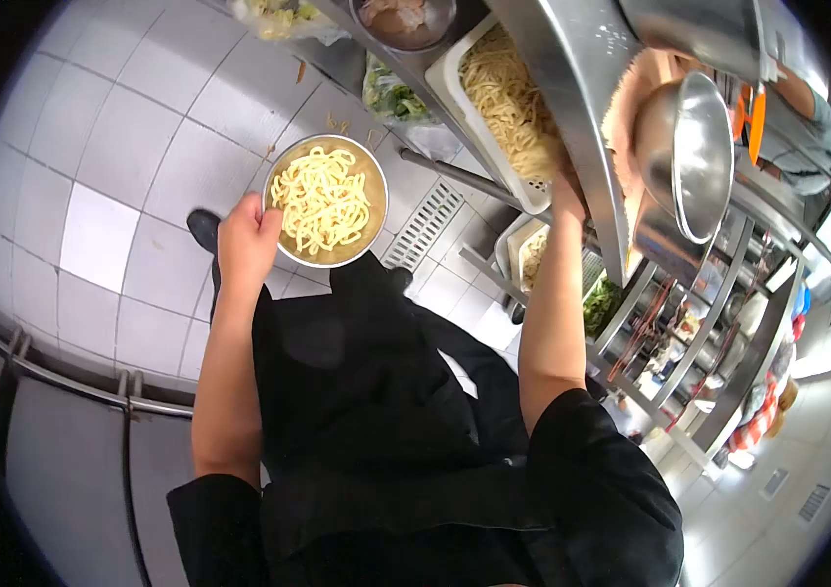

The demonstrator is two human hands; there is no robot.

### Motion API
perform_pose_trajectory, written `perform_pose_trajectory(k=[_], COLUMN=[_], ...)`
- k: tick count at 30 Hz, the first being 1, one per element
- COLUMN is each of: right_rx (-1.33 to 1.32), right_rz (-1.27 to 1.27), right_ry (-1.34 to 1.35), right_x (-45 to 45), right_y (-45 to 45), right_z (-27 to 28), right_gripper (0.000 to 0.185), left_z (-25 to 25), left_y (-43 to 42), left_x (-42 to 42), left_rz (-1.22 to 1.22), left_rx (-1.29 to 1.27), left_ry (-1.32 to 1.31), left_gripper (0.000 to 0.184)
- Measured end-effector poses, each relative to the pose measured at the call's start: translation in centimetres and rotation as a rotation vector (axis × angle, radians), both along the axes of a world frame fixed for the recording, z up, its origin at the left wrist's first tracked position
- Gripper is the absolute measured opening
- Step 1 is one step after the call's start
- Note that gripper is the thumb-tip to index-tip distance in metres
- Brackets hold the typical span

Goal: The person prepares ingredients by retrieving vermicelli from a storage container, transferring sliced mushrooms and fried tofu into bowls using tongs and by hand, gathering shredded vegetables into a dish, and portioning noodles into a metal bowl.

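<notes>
A round metal bowl (374, 231) of thick pale noodles (320, 201) is held over the tiled floor by my left hand (249, 240), its thumb over the rim and its fingers closed on the bowl's left side. My right hand (567, 186) reaches under the steel counter edge to the near end of a white tray (447, 80) filled with thinner noodles (505, 93). The fingers of this hand are hidden by shadow and the counter, so their grip does not show.
Metal bowls (704, 157) stand on the counter (586, 78) at right. Bagged greens (394, 98) and a bowl of pale food (405, 15) are on the lower shelf. A person's arm (797, 93) shows at upper right. Steel doors with handles (63, 377) are at lower left.
</notes>
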State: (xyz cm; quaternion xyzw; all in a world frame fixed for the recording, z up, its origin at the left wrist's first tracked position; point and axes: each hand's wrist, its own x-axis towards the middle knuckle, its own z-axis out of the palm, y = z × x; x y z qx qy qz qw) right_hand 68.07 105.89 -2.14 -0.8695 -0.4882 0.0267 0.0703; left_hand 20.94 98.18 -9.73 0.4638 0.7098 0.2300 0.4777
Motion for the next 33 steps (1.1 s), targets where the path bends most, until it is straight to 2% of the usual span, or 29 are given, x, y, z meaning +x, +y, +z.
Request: perform_pose_trajectory(k=[3,5,7,8,11,14,17,21,23,25,26,30,33], right_rx=[-0.291,-0.350,-0.339,-0.217,0.133,0.304,0.239,0.068,0.064,0.173,0.250,0.628,0.798], right_rz=[-0.019,-0.022,-0.041,-0.005,-0.053,-0.103,-0.086,0.010,0.016,-0.031,-0.074,-0.282,-0.381], right_ry=[-0.137,-0.152,-0.119,-0.090,0.057,0.197,0.247,0.200,0.200,0.298,0.382,0.949,1.237], right_x=[-2.0,-3.0,-1.3,0.0,2.3,2.9,1.5,-3.4,-4.3,-3.7,-4.0,-2.1,-2.4], right_y=[-0.2,1.8,4.1,4.7,4.4,3.1,3.1,5.4,6.2,5.4,5.0,3.9,3.8], right_z=[-2.3,-3.7,-4.6,-5.4,-2.3,1.1,1.1,-2.7,-3.6,-3.1,-3.0,-2.4,-3.5], right_gripper=[0.070,0.066,0.063,0.059,0.057,0.056,0.054,0.052,0.051,0.050,0.050,0.048,0.046], left_z=[1.0,2.2,3.4,3.2,4.2,5.1,5.7,5.7,5.6,6.8,5.7,7.1,6.8], left_y=[0.0,0.4,0.8,1.2,2.2,2.7,3.5,3.6,3.4,3.3,3.1,1.8,1.4], left_x=[1.9,1.8,1.8,1.3,1.0,1.2,1.7,2.4,3.4,4.9,4.2,7.9,9.7], left_rz=[-0.034,-0.041,-0.050,-0.068,-0.119,-0.173,-0.201,-0.214,-0.274,-0.316,-0.339,-0.435,-0.472], left_rx=[0.008,0.012,0.068,0.057,0.055,0.077,0.056,0.067,0.075,0.044,0.035,0.020,-0.010], left_ry=[0.020,0.029,0.019,0.031,0.048,0.046,0.043,-0.011,0.002,-0.016,-0.027,0.005,0.000], left_gripper=[0.024,0.023,0.023,0.023,0.024,0.024,0.023,0.020,0.020,0.021,0.021,0.023,0.024])
